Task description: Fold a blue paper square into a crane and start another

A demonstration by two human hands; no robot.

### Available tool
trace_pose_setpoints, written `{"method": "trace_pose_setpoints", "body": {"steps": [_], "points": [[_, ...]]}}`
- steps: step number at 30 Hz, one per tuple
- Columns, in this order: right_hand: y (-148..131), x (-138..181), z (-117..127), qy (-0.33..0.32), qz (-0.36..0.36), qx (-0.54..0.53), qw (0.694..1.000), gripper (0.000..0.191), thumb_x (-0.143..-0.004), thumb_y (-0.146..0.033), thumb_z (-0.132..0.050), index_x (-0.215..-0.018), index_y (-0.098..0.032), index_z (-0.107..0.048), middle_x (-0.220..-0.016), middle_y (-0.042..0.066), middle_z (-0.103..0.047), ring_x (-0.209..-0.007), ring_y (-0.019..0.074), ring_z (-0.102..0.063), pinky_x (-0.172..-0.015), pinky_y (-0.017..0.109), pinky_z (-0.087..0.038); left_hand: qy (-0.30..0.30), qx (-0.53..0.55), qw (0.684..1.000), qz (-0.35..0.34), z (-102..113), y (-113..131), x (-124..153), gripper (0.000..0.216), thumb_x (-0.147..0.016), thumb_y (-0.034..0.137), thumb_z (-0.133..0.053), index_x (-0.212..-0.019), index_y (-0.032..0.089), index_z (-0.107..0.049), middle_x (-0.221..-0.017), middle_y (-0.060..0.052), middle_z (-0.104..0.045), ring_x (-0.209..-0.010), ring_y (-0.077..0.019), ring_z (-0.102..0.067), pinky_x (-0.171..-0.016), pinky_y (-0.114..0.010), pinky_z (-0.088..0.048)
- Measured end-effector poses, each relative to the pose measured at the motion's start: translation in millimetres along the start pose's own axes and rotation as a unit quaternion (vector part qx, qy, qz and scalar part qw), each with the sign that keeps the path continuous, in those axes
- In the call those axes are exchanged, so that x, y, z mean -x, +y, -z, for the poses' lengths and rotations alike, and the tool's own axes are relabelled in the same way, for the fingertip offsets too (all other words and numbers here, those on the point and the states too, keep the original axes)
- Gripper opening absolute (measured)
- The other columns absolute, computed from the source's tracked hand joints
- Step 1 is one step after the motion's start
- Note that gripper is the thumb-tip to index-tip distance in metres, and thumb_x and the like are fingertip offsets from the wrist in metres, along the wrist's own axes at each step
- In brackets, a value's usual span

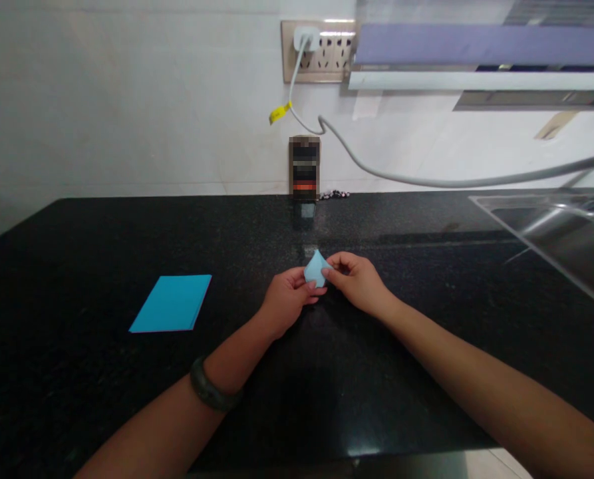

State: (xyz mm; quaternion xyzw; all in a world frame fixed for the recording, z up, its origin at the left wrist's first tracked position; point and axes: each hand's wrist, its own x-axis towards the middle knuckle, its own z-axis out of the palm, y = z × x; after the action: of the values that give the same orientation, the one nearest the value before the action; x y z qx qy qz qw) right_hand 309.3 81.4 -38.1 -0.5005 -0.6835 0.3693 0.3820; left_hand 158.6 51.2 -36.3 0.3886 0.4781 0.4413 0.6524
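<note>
A small folded piece of light blue paper (316, 268) is held between both hands just above the black stone counter (102, 399). My left hand (291, 299) pinches its lower left side with thumb and fingers. My right hand (356, 279) pinches its right edge, fingers curled. The paper's pointed tip faces away from me. A dark band sits on my left wrist.
A stack of blue paper sheets (171, 303) lies flat on the counter to the left. A small dark object (304, 167) stands against the wall behind. A grey cable (426, 178) runs from a wall socket (321, 52) to the right. A steel sink (561, 233) is at the right.
</note>
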Motion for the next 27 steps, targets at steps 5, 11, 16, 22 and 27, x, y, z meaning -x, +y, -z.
{"method": "trace_pose_setpoints", "body": {"steps": [5,11,16,22,27], "points": [[4.0,-15.3,1.8,-0.032,-0.016,-0.096,0.995,0.016,-0.069,-0.030,-0.062,-0.077,-0.016,-0.060,-0.064,0.000,-0.058,-0.053,0.0099,-0.048,-0.049,0.023,-0.039,-0.011,0.009,1.000,-0.008,-0.7,10.5,-16.4,0.021,-0.070,0.007,-0.061,-0.089,0.014,-0.063,-0.076,-0.003,-0.069,-0.068,-0.0126,-0.066,-0.059,-0.021,-0.048],[10.7,-14.9,2.6,0.037,0.134,-0.040,0.989,0.008,-0.073,-0.020,-0.058,-0.078,-0.019,-0.064,-0.074,0.001,-0.059,-0.066,0.0117,-0.053,-0.061,0.026,-0.042,-0.050,0.056,0.997,-0.014,2.4,13.0,-29.5,0.021,-0.071,0.012,-0.064,-0.091,0.014,-0.060,-0.076,-0.003,-0.069,-0.068,-0.0122,-0.066,-0.061,-0.021,-0.050],[17.0,-12.9,-0.7,0.071,0.147,-0.006,0.987,0.007,-0.075,-0.021,-0.057,-0.078,-0.019,-0.064,-0.069,0.000,-0.058,-0.060,0.0108,-0.052,-0.056,0.024,-0.041,-0.073,0.076,0.994,-0.017,7.4,7.5,-31.0,0.016,-0.072,0.019,-0.064,-0.086,0.013,-0.059,-0.082,-0.005,-0.069,-0.071,-0.0145,-0.067,-0.061,-0.022,-0.051],[13.9,-10.9,-4.3,0.041,0.175,0.000,0.984,0.007,-0.076,-0.021,-0.057,-0.079,-0.020,-0.063,-0.073,0.001,-0.057,-0.066,0.0117,-0.053,-0.061,0.025,-0.043,-0.068,0.066,0.995,-0.022,11.2,6.6,-27.3,0.017,-0.072,0.022,-0.065,-0.085,0.012,-0.061,-0.082,-0.005,-0.068,-0.072,-0.0143,-0.066,-0.062,-0.023,-0.051],[4.6,-9.1,0.6,0.006,0.203,0.001,0.979,0.018,-0.079,-0.017,-0.053,-0.083,-0.025,-0.068,-0.078,0.001,-0.061,-0.074,0.0128,-0.056,-0.070,0.029,-0.045,-0.090,0.076,0.993,-0.016,8.3,10.9,-19.0,0.020,-0.066,0.016,-0.067,-0.086,0.014,-0.065,-0.080,-0.003,-0.069,-0.071,-0.0124,-0.064,-0.069,-0.025,-0.050]]}}
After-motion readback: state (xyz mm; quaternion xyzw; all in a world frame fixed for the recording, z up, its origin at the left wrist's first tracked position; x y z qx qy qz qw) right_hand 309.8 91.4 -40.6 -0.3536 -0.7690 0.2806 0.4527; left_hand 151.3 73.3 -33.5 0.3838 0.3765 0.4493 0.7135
